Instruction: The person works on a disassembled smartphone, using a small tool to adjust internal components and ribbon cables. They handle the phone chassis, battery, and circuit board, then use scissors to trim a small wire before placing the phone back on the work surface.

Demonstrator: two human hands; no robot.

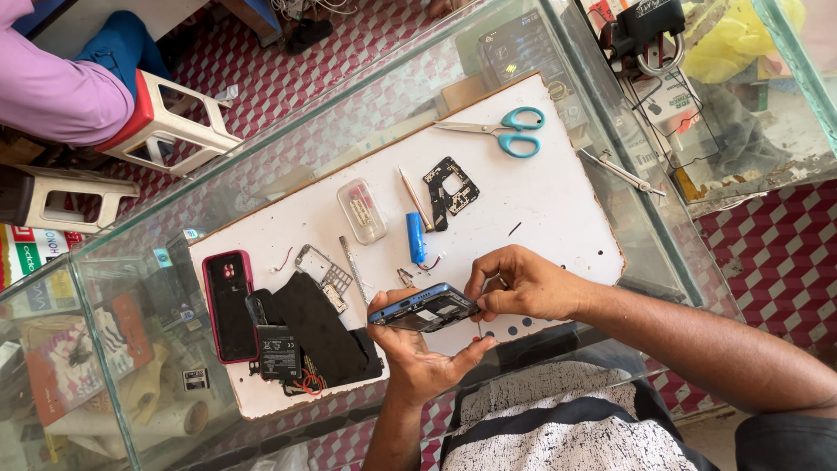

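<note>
2 hands [418, 349] [523, 283] — 1 opened blue phone [425, 308], 1 red phone [228, 305], 1 scissors [501, 131], 1 blue battery cell [416, 237], 2 stools [170, 118] [61, 196]

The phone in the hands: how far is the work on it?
Done: the phone is open, and a black cover, battery, metal frame and circuit board lie on the white board. In hand: the left hand holds it while the right hand works its edge. Left: those parts are not yet back.

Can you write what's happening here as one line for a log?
left hand: holds opened phone | right hand: grip on phone's end | white board: scissors, blue cylinder cell
</note>
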